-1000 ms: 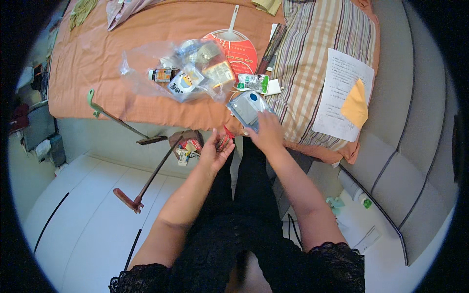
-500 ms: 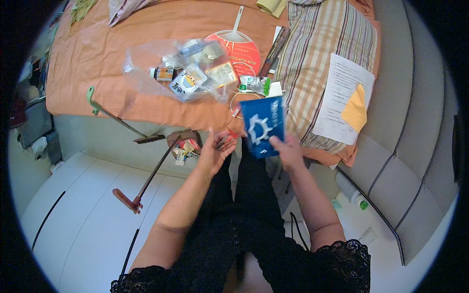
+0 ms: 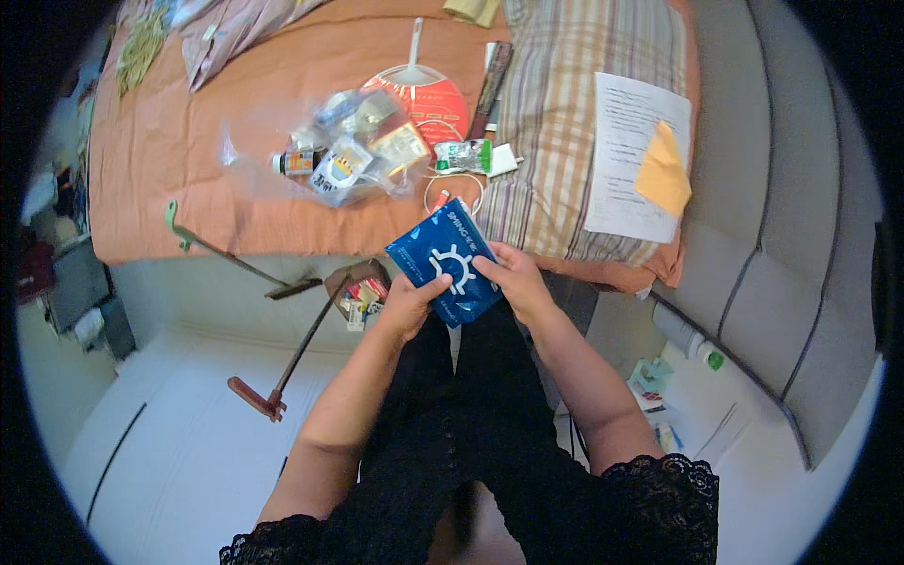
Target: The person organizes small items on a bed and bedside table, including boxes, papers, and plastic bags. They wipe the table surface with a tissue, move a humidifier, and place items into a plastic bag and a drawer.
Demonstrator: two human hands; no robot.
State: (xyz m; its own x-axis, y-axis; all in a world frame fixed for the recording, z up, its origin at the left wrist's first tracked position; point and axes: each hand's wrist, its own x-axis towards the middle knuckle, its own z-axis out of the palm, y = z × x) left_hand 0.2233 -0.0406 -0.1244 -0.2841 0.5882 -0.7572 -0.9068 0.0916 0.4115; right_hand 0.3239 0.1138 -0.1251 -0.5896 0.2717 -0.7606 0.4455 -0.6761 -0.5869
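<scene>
Both hands hold a flat blue packet with a white sun-like emblem, tilted in front of my legs at the bed's edge. My left hand grips its lower left side, thumb lying across the front. On the right side my right hand pinches it, thumb on top and fingers behind. Whatever else may be in the left palm is hidden by the packet. Just beyond the packet on the bed are a white cable, a small green-and-white packet and a white charger.
On the orange bedsheet lie a clear plastic bag with boxes and a bottle, and a red fan. Papers rest on a striped pillow. A long-handled brush and a dustpan holding litter stand left of my legs.
The blue packet has moved left and tilted, and my left hand has joined the right on it. The small red-and-metal item earlier in my left hand no longer shows there.
</scene>
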